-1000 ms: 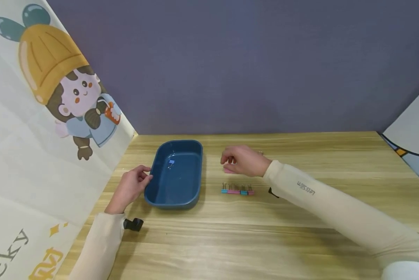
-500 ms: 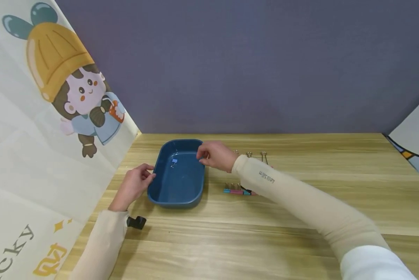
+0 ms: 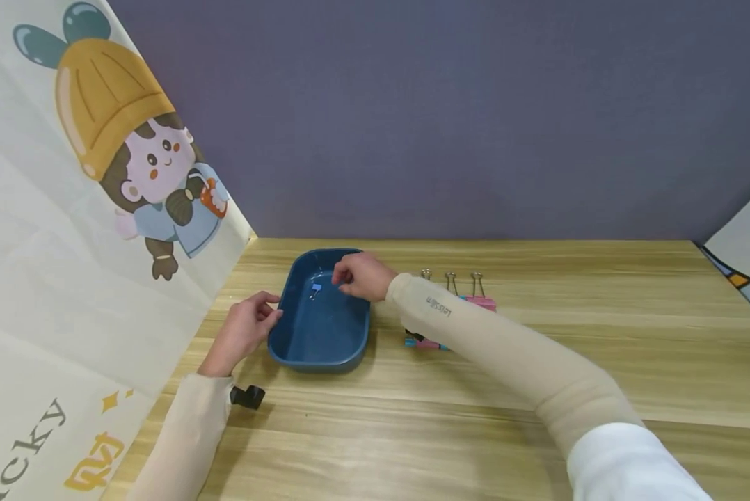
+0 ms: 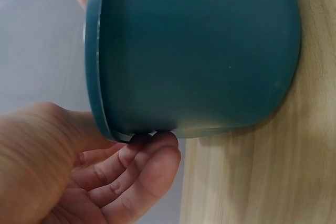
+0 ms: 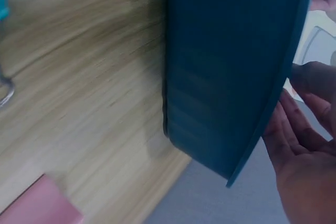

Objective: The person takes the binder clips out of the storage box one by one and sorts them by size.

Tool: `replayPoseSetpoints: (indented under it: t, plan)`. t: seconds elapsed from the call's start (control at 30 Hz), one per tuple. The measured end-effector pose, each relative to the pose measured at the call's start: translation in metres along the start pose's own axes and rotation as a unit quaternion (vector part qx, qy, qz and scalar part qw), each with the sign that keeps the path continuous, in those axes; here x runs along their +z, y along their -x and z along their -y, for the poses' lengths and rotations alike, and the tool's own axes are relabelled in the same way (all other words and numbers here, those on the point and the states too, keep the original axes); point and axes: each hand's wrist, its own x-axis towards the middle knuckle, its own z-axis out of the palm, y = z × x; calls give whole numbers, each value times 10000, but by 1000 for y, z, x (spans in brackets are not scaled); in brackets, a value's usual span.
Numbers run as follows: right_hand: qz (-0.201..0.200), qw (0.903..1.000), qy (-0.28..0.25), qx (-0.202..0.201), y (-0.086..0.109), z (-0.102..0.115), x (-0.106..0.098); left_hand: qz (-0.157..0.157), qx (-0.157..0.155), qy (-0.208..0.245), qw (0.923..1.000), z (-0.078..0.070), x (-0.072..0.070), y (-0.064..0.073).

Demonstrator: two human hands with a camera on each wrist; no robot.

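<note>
At the left side of the blue plastic bin (image 3: 320, 330), my left hand (image 3: 242, 332) holds the rim with thumb and fingers. The left wrist view shows the fingertips (image 4: 157, 156) against the outer wall. My right hand (image 3: 364, 275) reaches over the bin's right edge, fingers bent toward the thumb. The rim partly hides those fingers in the right wrist view, and I cannot tell whether something is between them. One small blue binder clip (image 3: 316, 287) lies on the bin floor.
Right of the bin, larger binder clips stand in a row, a pink one (image 3: 483, 303) among them. Nearer sits a row of small blue and pink binder clips (image 3: 426, 344), partly covered by my right sleeve. A printed cloth (image 3: 68, 278) hangs at left.
My right hand has moved left from the binder clips to over the bin. My left hand stays at the rim. The head view has shifted slightly.
</note>
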Motion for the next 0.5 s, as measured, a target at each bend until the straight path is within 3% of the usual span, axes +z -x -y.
replayPoseSetpoints:
  t: [0.27,0.5]
  plan:
    - [740,9967,118,327,-19,1,8,27,-82,52,9999,-1,-1,1]
    - [1290,9890,689,227,-35,2,16,-3,-31,99,9999,-1,0,1]
